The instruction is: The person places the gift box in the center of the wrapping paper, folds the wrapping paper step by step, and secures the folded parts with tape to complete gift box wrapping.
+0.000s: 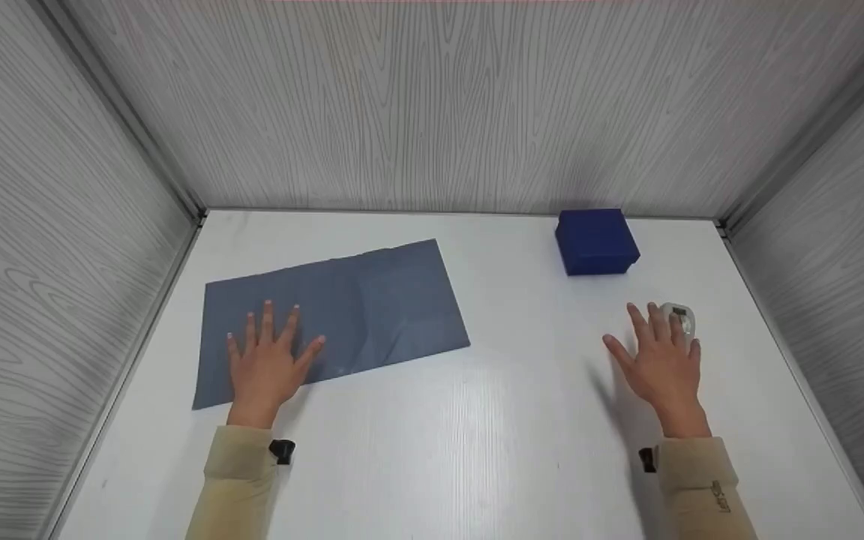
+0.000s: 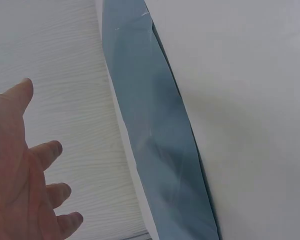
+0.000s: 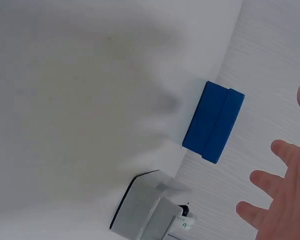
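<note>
My left hand (image 1: 265,369) is held with fingers spread above the left part of a flat, creased grey-blue sheet or bag (image 1: 402,300). In the left wrist view the fingers are apart from that sheet (image 2: 145,110), whose near edge lifts slightly. On the right, my right hand (image 1: 664,371) is also spread, holding nothing. Its fingers partly cover a small, rounded grey-white device (image 1: 687,313) with a dark display window. The right wrist view shows the device (image 3: 145,207) from the side, thick and grey. Beyond it stands a dark blue lidded box (image 1: 597,241), closed.
The white tabletop (image 1: 462,450) is bounded by a grey wood-grain back wall (image 1: 402,105), a left wall (image 1: 42,247) and a right wall (image 1: 837,247). The blue box stands close to the back wall.
</note>
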